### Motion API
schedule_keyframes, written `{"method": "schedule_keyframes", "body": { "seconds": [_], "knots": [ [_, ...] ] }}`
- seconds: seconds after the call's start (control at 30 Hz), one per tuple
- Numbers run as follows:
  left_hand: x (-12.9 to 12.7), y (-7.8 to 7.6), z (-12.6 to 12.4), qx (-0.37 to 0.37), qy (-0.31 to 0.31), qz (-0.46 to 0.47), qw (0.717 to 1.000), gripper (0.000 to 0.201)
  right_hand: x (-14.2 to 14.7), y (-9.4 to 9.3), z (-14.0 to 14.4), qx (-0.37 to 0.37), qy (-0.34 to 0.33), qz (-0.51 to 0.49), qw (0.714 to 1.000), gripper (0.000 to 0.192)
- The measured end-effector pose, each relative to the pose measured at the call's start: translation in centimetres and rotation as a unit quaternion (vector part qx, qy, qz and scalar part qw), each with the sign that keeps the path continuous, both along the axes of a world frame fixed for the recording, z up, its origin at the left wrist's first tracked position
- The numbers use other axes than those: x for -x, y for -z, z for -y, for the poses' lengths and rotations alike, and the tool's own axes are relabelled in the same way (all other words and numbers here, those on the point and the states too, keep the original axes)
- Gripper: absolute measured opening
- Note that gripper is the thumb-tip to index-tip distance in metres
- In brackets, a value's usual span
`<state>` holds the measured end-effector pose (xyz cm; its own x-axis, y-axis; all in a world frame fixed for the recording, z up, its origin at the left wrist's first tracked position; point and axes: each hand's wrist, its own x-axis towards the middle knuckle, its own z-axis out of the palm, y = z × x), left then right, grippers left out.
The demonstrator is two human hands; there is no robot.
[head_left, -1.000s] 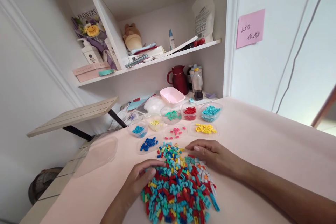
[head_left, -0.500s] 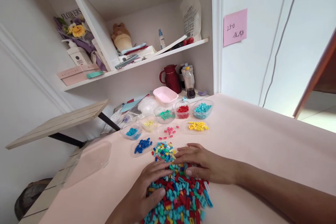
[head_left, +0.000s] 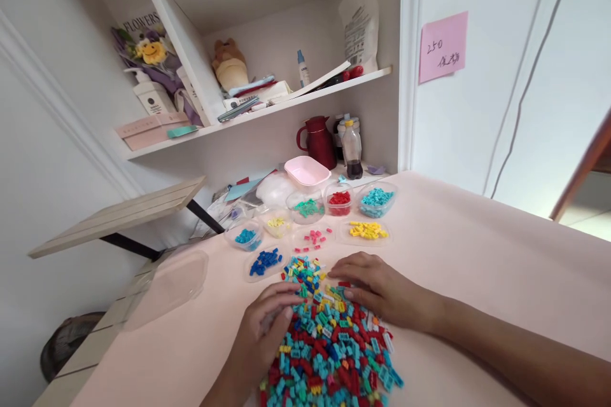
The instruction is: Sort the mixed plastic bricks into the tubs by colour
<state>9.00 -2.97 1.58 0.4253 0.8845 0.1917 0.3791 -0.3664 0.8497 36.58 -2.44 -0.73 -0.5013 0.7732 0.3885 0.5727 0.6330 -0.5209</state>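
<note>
A large pile of small toy building bricks (head_left: 334,350) in red, teal, blue, yellow and green lies on the pink-covered table. Beyond it, a smaller heap of mixed bricks (head_left: 301,271) nearly joins it. My left hand (head_left: 265,318) rests at the pile's left edge, fingers stretched towards the bricks and thumb apart. At the far right edge lies my right hand (head_left: 382,286), its fingers extended and thumb spread beside several yellow and red bricks. Neither hand visibly holds a brick; the undersides of the fingers are hidden.
Clear tubs hold sorted bricks: dark blue (head_left: 265,262), blue (head_left: 245,236), green (head_left: 308,207), red (head_left: 339,201), teal (head_left: 377,198) and yellow (head_left: 367,230). A pink tub (head_left: 308,170), red jug (head_left: 321,143) and bottle (head_left: 353,149) stand behind. A clear lid (head_left: 172,286) lies left.
My hands have moved apart, the left one leftward and back, uncovering bricks between them. The right fingers are more bent. The camera view has turned slightly left.
</note>
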Motion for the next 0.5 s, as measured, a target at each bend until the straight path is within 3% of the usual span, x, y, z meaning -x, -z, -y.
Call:
{"method": "schedule_keyframes", "body": {
  "seconds": [0.1, 0.2, 0.33, 0.5],
  "knots": [
    [0.4, 0.9, -0.9, -0.034, -0.082, -0.016, 0.996, 0.029, 0.1, 0.2, 0.1, 0.005, 0.011, 0.010, 1.000, 0.040],
    [0.7, 1.7, -1.5, -0.048, -0.105, -0.056, 0.992, 0.033, 0.2, 0.3, 0.1, 0.022, 0.032, 0.008, 0.999, 0.045],
    [0.6, 1.8, -1.2, -0.071, -0.055, -0.122, 0.988, 0.040, 0.2, 0.1, 0.2, 0.032, 0.028, 0.005, 0.999, 0.046],
    [0.4, 1.1, -0.7, -0.070, 0.043, -0.145, 0.986, 0.033, 0.1, -0.5, 0.2, 0.059, 0.018, -0.027, 0.998, 0.045]
  ]
}}
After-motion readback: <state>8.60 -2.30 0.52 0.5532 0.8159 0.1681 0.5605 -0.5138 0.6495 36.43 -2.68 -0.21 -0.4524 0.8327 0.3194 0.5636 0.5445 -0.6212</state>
